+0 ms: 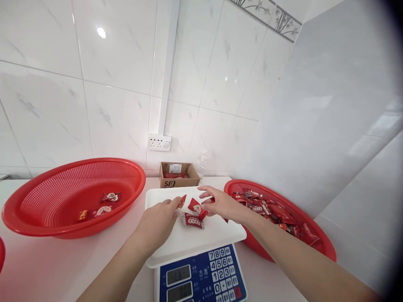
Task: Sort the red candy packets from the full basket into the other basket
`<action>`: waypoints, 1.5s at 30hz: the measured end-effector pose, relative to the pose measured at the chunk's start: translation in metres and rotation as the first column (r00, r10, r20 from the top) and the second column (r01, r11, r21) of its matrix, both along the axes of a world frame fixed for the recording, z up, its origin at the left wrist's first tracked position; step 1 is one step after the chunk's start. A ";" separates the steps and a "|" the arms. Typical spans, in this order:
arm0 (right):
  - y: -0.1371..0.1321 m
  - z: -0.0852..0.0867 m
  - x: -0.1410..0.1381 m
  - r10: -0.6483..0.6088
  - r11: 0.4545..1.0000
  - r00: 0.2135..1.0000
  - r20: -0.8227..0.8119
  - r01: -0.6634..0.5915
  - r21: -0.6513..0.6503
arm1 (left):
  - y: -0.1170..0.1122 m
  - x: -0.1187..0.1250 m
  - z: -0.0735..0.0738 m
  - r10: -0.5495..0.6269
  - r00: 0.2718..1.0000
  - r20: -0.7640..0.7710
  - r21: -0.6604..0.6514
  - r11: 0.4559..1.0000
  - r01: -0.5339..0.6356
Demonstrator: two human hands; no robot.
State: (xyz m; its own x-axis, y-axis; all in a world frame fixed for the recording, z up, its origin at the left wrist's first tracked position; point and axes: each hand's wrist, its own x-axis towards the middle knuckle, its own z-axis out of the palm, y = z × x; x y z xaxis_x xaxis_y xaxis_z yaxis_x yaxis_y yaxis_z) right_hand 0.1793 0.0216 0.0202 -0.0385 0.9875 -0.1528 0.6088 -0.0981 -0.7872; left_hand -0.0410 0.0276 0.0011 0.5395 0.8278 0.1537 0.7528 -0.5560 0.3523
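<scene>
White marbled tile covers the wall (119, 105), with a bamboo border (286, 23) high up; along its foot I see a white table (107, 256); a wide red basket (75, 180) stands on the left, a few wrapped sweets lying in its bottom, and a second red basket (329, 250) on the right, holding far more; between them sits a scale (201, 277), blue panel at the front, white tray (217, 237) on top; near the wall behind it is a cardboard box (181, 183) with red wrappers inside; over the tray, the left hand (160, 222) pinches a red packet (181, 201); the right hand (225, 205) curls beside two more packets (193, 220) lying on the tray, though I cannot tell whether it grips anything; above the box is a wall socket (159, 142).
</scene>
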 end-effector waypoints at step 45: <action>-0.023 -0.013 -0.028 0.107 0.977 0.738 0.666 -0.202 0.067 | -0.006 0.013 -0.002 -0.052 0.985 -0.162 0.019 0.998 0.056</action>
State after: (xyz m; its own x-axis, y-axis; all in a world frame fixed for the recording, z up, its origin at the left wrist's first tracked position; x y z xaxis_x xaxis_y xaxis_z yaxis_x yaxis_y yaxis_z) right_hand 0.1511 -0.0010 0.0074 -0.1296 0.9889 -0.0726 0.9760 0.1143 -0.1855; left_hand -0.0279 0.0219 -0.0012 0.6025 0.7941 0.0796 0.7676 -0.6039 0.2150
